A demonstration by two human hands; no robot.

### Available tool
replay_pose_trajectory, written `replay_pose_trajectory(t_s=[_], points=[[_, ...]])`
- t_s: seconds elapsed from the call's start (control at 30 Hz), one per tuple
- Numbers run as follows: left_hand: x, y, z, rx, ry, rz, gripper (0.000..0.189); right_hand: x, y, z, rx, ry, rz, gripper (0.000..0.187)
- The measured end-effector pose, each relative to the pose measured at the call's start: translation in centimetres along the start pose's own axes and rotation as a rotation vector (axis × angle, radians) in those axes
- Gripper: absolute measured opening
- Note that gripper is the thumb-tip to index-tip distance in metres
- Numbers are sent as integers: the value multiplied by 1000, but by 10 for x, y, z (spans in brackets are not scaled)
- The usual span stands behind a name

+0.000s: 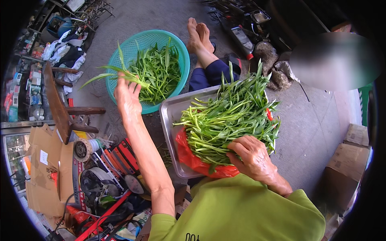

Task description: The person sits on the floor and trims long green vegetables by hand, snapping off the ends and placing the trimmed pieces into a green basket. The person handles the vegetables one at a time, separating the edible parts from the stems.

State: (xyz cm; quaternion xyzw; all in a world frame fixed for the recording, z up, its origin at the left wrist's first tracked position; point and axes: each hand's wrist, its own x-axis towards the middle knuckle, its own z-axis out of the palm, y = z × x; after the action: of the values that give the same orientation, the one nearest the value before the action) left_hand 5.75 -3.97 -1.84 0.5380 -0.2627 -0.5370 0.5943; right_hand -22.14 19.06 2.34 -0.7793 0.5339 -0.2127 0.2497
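Over the near left rim of a turquoise plastic basket [184, 64], my left hand [128, 90] holds a few leafy green stems [132, 79]. Cut lengths of the same greens [159, 69] lie inside the basket. A rectangular metal tray [169, 141] rests on my lap, to the right of the basket. On it, a large heap of long-stemmed water spinach [223, 117] lies over a red plastic bag [193, 161]. My right hand [250, 156] touches the near right edge of the heap, its fingers curled at the stems; whether it grips any is hidden.
A wooden stool [57, 102] lies on its side at the left, near a flattened cardboard box [45, 171] and cluttered tools. Beyond the tray are my crossed bare feet [199, 34] and a grey bottle with a red cap [243, 42]. Cardboard boxes [346, 162] stand far right.
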Motion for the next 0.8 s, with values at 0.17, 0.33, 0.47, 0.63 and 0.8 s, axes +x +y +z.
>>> replay_pose_trajectory(t_s=[0.17, 0.33, 0.47, 0.63, 0.8], points=[[-32, -20, -18, 416, 150, 161, 46, 1, -5, -3, -43, -13, 35, 26], [-134, -33, -2, 385, -175, 169, 20, 5, 8, -12, 93, 5, 49, 23], [-182, -25, 14, 645, -464, 447, 23, 15, 12, -22, 154, 103, 48, 22], [-191, -13, 22, 512, -508, 383, 34, 21, 14, -23, 101, 141, -12, 24], [-192, -21, 29, -74, -570, -35, 37, 19, 11, -13, 101, 228, -130, 27]])
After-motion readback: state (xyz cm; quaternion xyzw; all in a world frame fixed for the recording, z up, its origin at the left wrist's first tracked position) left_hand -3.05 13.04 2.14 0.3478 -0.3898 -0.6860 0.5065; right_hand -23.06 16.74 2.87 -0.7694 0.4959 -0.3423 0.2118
